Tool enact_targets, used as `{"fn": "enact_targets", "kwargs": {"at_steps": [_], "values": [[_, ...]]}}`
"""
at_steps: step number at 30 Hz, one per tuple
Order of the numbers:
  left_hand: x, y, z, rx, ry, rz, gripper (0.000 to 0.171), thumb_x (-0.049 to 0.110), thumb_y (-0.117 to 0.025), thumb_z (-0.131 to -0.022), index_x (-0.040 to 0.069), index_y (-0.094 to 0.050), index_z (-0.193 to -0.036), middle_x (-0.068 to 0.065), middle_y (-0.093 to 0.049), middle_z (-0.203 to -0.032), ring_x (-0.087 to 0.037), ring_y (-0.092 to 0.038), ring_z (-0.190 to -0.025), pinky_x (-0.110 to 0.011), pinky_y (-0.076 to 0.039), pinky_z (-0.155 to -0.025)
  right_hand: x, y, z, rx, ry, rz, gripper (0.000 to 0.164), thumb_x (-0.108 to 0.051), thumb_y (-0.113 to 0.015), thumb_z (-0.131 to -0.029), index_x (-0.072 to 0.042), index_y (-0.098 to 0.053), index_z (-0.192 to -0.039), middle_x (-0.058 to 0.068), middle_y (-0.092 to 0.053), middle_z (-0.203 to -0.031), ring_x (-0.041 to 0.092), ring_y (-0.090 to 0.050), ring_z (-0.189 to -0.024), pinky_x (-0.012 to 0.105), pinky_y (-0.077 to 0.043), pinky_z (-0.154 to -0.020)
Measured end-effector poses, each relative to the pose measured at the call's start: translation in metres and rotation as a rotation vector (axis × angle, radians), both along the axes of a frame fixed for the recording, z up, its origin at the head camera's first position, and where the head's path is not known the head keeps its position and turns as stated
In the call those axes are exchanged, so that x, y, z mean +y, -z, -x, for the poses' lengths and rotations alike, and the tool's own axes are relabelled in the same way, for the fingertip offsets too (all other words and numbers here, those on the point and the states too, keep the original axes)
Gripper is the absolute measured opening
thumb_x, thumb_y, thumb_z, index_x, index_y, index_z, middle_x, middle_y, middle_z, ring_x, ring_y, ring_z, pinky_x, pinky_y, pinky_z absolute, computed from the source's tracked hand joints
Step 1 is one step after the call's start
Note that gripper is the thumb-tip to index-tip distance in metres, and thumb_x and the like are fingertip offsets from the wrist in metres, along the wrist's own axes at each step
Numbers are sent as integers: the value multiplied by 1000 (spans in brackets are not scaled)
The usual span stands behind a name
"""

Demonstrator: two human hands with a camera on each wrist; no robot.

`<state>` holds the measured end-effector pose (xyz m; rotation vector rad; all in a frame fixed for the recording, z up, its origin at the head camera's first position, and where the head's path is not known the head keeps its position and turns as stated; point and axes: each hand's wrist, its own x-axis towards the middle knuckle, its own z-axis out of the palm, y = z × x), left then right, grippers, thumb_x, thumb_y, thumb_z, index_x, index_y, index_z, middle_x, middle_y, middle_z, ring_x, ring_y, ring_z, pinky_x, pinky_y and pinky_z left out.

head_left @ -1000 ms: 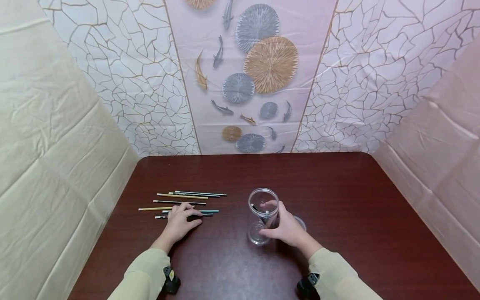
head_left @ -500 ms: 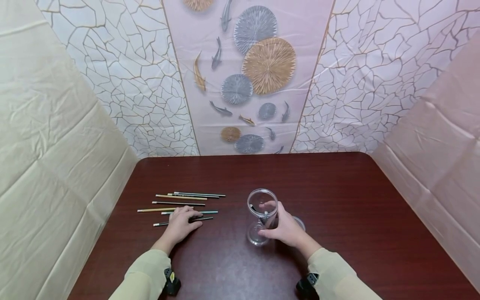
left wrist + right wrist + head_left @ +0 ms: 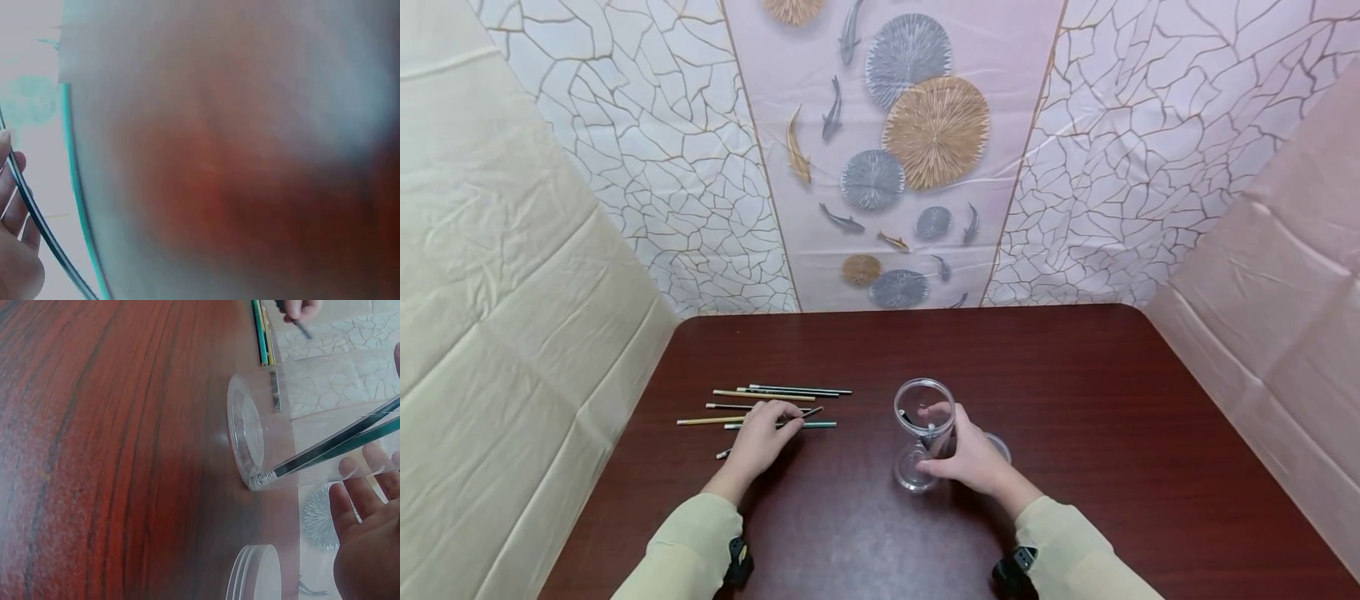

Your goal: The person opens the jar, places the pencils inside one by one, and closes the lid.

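Note:
My left hand pinches a dark pencil between thumb and fingers, tilted over the left part of the table. In the left wrist view this pencil slants past the curled fingertips at the left edge. Below the hand lies a teal pencil, and a yellow pencil reaches out to its left. My right hand grips a clear plastic jar standing upright. Inside the jar, dark and green pencils lean with their eraser ends at the bottom.
Several more pencils lie side by side beyond the left hand. A clear round lid rests on the table close to the jar, partly behind the right hand in the head view. The dark red table ends at patterned cloth walls.
The dark pencil nearest the person slid toward the person under the left fingers, then its right end rose into a pinch. The right hand and jar have stayed put.

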<state>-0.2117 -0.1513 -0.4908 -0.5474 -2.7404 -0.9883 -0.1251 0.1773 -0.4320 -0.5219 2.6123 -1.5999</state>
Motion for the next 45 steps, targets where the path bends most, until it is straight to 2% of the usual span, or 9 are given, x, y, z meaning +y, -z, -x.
{"fn": "enact_targets", "kwargs": {"at_steps": [1,8,14,19,27,32,37,40,45], "values": [[1,-3,0,-1,-4,-21,6,18,-70,-85,16,-70,-91,6,-66,-91,-18,-52,-89,-39,-41,-79,0,1,0,5,-1,0,69,-9,-81,-71,2,-38,-125,14,-53,-126,10,-60,-78,29,-46,-78],[10,-24,-2,-65,-43,-142,10,21,-69,-86,16,-70,-95,4,-66,-94,-17,-53,-97,-38,-46,-80,10,37,15,29,10,6,71,-20,-83,-70,-12,-40,-125,10,-54,-126,10,-60,-81,29,-45,-79],[22,-43,-7,-29,-34,-245,11,17,-70,-85,13,-69,-95,3,-64,-89,-16,-57,-91,-34,-48,-74,11,37,15,30,12,12,70,-23,-83,-70,-14,-41,-125,9,-55,-125,10,-59,-82,29,-45,-79],[31,-58,-13,-30,5,-333,11,16,-70,-85,12,-69,-96,0,-61,-91,-16,-58,-90,-34,-51,-74,12,37,14,37,17,9,71,-23,-83,-70,-13,-40,-125,9,-54,-127,10,-59,-84,30,-45,-80],[43,-81,-19,18,17,-410,17,16,-71,-84,14,-70,-101,1,-63,-94,-15,-57,-93,-36,-45,-76,12,40,15,62,13,9,70,-22,-83,-70,-13,-40,-125,7,-56,-124,9,-59,-82,28,-46,-77],[47,-94,-22,29,42,-450,24,13,-70,-85,9,-69,-108,-1,-62,-94,-14,-57,-90,-30,-49,-73,11,39,15,42,17,-4,72,-19,-84,-70,-12,-39,-127,2,-55,-125,7,-59,-83,28,-45,-79],[53,-109,-28,-13,53,-587,17,9,-69,-85,6,-69,-102,-5,-62,-94,-12,-57,-84,-29,-53,-61,11,39,16,33,20,11,75,-15,-84,-69,-10,-39,-128,4,-54,-127,10,-59,-84,29,-45,-80],[57,-116,-31,-7,56,-639,14,6,-70,-84,6,-68,-98,-3,-65,-91,-9,-58,-80,-26,-52,-58,10,39,16,32,20,12,73,-16,-83,-70,-12,-39,-128,4,-56,-123,9,-59,-82,28,-46,-78],[62,-124,-34,60,97,-771,10,-2,-68,-83,-3,-63,-92,0,-66,-89,-9,-62,-80,-20,-50,-66,10,41,16,25,20,13,70,-19,-83,-71,-14,-40,-126,4,-59,-117,8,-60,-80,27,-46,-78]]}}
